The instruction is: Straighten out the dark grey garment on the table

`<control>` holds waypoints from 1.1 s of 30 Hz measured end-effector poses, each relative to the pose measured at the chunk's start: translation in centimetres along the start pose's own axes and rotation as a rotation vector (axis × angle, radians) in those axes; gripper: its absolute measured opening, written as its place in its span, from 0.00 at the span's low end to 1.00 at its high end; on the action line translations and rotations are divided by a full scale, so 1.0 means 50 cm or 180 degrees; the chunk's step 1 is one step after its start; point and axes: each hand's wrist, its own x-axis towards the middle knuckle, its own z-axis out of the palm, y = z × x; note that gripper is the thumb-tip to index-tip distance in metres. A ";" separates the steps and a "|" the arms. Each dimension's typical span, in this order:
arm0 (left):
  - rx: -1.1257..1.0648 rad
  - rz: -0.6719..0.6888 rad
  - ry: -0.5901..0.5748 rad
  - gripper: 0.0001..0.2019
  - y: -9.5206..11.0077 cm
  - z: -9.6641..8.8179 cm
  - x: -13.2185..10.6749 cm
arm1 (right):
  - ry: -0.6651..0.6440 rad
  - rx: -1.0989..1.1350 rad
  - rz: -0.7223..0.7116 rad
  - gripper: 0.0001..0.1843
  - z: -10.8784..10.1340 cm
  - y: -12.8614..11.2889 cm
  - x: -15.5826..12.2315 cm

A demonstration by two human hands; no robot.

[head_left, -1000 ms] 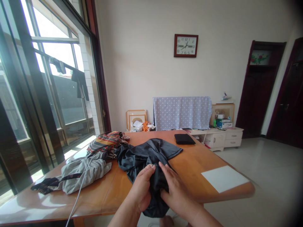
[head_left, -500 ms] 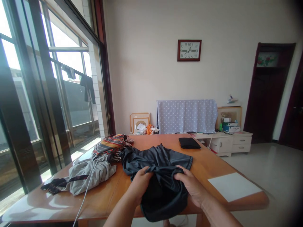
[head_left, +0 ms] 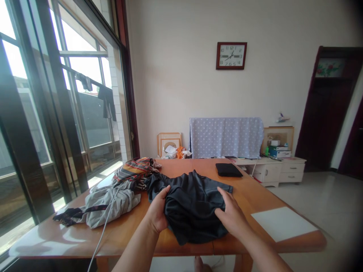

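A dark grey garment (head_left: 195, 211), smooth and crumpled, lies on the wooden table right in front of me, its near part gathered into a loose bundle. On its left edge is my left hand (head_left: 159, 209), closed with the thumb on top; the other fingers are hidden by the cloth. At the right edge, my right hand (head_left: 231, 213) touches the fabric with thumb and forefinger spread apart. Folds hide much of the garment's shape.
Left of the garment lie a grey garment (head_left: 113, 207) with a white cord (head_left: 105, 223) across it and a striped cloth (head_left: 134, 170). A folded black cloth (head_left: 229, 170) sits toward the back right. A white sheet (head_left: 285, 223) rests near the table's (head_left: 263, 200) right corner.
The near part of the dark garment, held up open between both hands before, now lies lower and gathered on the table. My hands have moved apart, and the right fingers have spread.
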 end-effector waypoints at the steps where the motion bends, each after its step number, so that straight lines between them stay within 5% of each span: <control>1: -0.0020 0.0017 -0.0053 0.23 -0.007 0.003 0.001 | 0.0090 0.0009 -0.0256 0.36 0.007 -0.029 -0.014; 5: 0.0216 -0.0196 -0.0528 0.25 -0.047 0.033 -0.015 | -0.0227 0.0469 -0.0744 0.44 0.038 -0.113 -0.049; 9: 0.1082 0.0156 -0.0795 0.19 -0.058 0.051 -0.034 | -0.1107 0.1568 0.0007 0.28 0.048 -0.109 -0.029; 11: 0.1691 0.0753 -0.0235 0.18 -0.041 0.040 -0.029 | -0.1377 0.1991 0.0504 0.20 0.044 -0.094 -0.012; 15: 0.3027 0.2263 0.1903 0.24 -0.019 0.002 -0.005 | -0.1536 0.2817 0.1510 0.18 0.044 -0.075 0.013; 17: 0.3682 0.2852 0.2057 0.26 -0.039 -0.008 -0.002 | -0.1507 0.3205 0.1985 0.17 0.050 -0.073 0.021; 19: 0.4308 0.3015 0.1399 0.29 -0.074 -0.010 -0.005 | -0.1512 0.3414 0.2374 0.19 0.052 -0.079 0.028; 22: 0.4930 0.2793 0.0770 0.38 -0.112 -0.013 -0.005 | -0.1985 0.3664 0.2537 0.25 0.031 -0.103 0.032; 26: 0.4296 0.2114 0.0963 0.15 -0.099 -0.037 0.020 | -0.2529 0.3876 0.2175 0.25 -0.018 -0.124 0.036; 28: 0.3182 0.1585 0.0778 0.08 -0.078 -0.050 0.032 | -0.2067 0.3606 0.1808 0.23 -0.026 -0.109 0.049; 33: 0.0776 0.0293 0.0554 0.14 -0.039 -0.058 0.037 | -0.0206 0.1865 0.1436 0.29 0.005 -0.043 0.086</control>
